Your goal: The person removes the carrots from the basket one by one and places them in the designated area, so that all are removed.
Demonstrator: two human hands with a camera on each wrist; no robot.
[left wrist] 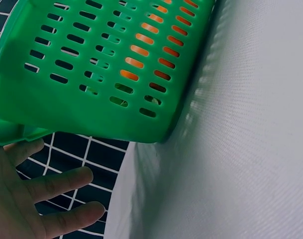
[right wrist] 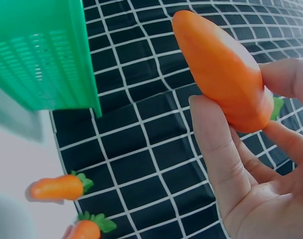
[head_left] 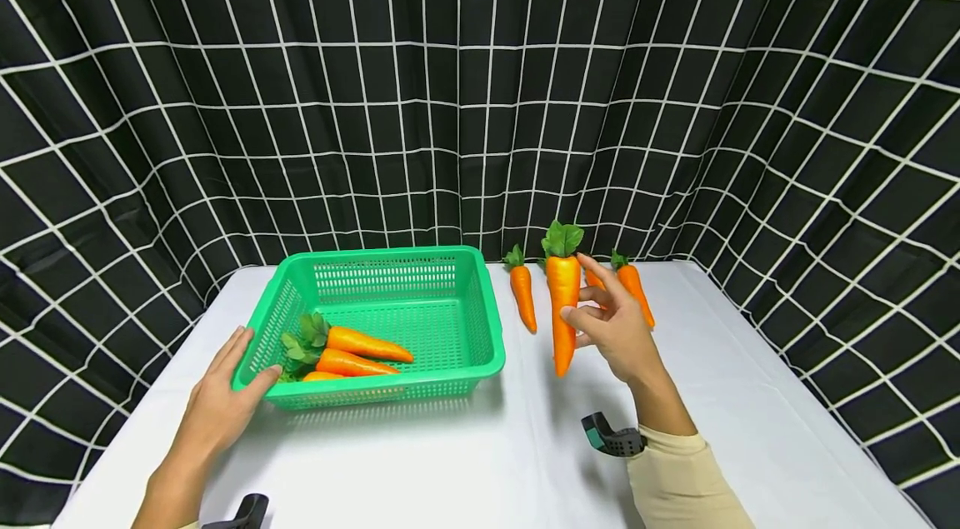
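Note:
An orange carrot with green leaves hangs upright, tip down, pinched between the thumb and fingers of my right hand. The right wrist view shows this carrot lifted off the table. My left hand rests on the near left corner of a green plastic basket, thumb at the rim. In the left wrist view the left hand's fingers are straight and spread beside the perforated basket wall. Inside the basket, several carrots lie at the left, leaves leftward.
On the white table, right of the basket, lies a carrot. Another carrot lies farther right, and one between them is partly hidden behind the right hand. A black curtain with a white grid stands behind and at the sides.

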